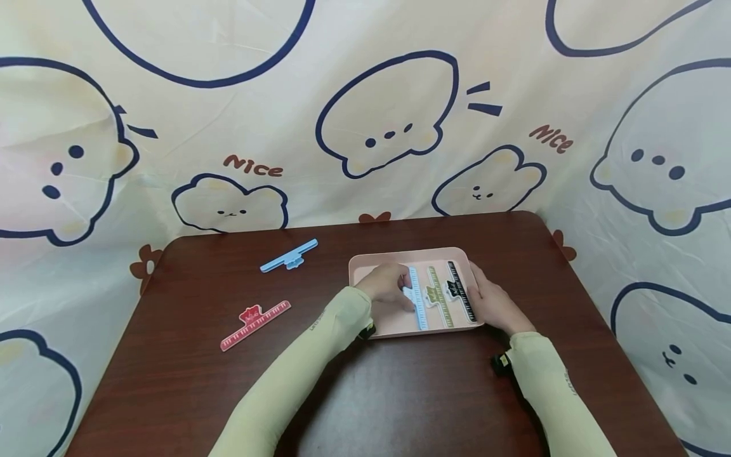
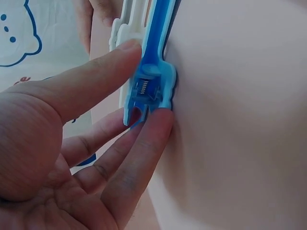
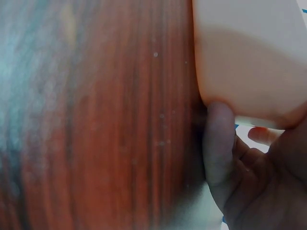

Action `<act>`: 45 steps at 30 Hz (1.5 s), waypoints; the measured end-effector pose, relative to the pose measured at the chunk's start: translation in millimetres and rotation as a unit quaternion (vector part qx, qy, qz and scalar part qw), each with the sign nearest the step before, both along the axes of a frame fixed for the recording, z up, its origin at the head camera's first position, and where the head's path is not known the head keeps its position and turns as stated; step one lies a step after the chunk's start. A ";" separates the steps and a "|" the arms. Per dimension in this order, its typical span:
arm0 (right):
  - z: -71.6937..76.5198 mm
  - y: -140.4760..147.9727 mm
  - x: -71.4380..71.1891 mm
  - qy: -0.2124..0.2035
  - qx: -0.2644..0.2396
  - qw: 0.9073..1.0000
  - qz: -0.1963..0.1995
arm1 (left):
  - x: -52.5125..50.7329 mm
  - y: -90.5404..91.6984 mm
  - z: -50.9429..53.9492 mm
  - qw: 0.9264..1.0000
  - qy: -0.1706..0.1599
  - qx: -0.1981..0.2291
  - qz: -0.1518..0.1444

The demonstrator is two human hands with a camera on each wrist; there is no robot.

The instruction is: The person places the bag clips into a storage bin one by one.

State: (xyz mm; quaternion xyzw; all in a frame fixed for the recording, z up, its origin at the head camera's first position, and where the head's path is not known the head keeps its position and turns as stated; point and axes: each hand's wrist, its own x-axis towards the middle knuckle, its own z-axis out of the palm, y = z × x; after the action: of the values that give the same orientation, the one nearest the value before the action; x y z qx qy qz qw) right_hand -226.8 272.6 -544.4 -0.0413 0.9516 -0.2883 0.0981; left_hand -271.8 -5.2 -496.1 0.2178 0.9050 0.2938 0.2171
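A shallow pale pink tray [image 1: 384, 329] holds long ruler-marked clips side by side: a light blue clip [image 1: 419, 298], a green clip [image 1: 441, 296] and a black clip [image 1: 461, 291]. My left hand [image 1: 388, 284] reaches into the tray and pinches the blue clip by its handle. In the left wrist view the thumb and fingers surround this blue clip's spring end [image 2: 148, 88]. At the tray's right side, my right hand [image 1: 495, 303] grips the edge. The right wrist view shows its thumb [image 3: 219, 129] against the tray's corner, with the other fingers partly hidden.
Left of the tray, a red ruler-marked clip [image 1: 255, 325] lies on the dark brown table [image 1: 171, 381]. Farther back is another blue clip [image 1: 289, 256]. A printed cloth [image 1: 320, 190] hangs behind and beside the table.
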 end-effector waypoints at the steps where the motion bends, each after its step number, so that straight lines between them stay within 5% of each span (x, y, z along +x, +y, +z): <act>1: 0.0 -0.1 0.1 0.000 0.000 1.000 0.000 | 0.0 -0.7 0.1 1.000 0.001 0.001 -0.001; 16: 2.2 -1.9 -0.2 -0.010 0.005 1.000 -0.007 | 7.6 -24.1 20.9 1.000 0.021 0.019 0.008; 20: 1.6 -2.5 -0.3 -0.015 0.004 1.000 -0.010 | 12.1 -36.7 21.9 0.998 0.063 0.018 0.010; 25: 1.1 -2.2 -0.7 -0.015 0.003 1.000 -0.010 | 21.7 -55.0 22.3 0.994 0.089 0.027 0.051; 29: 1.2 -1.8 -1.0 -0.011 0.005 1.000 -0.008 | 33.3 -71.0 19.4 0.991 0.100 0.026 0.081; 36: 1.8 -1.2 -1.2 -0.006 0.010 1.000 -0.004 | 50.8 -97.7 6.8 0.984 0.153 0.026 0.084; 45: 4.0 -2.2 -0.3 -0.009 0.010 1.000 -0.003 | 60.4 -109.5 -6.0 0.984 0.132 0.061 0.105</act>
State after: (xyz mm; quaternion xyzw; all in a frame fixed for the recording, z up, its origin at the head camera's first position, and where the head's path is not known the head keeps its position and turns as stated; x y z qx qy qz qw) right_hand -227.1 270.4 -540.4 -0.0343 0.9537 -0.2791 0.1064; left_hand -211.4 -114.7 -502.1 0.1708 0.9240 0.3384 0.0501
